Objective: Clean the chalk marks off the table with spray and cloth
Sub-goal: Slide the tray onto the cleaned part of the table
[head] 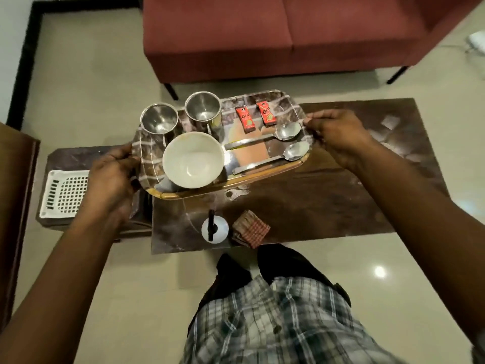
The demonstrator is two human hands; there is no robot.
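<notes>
Left hand (112, 177) gripping tray (262, 177), fingertips hidden

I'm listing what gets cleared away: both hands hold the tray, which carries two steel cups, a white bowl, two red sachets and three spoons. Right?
No: the head view shows two spoons, not three. The left hand and right hand hold the tray with the cups, bowl and sachets.
</notes>
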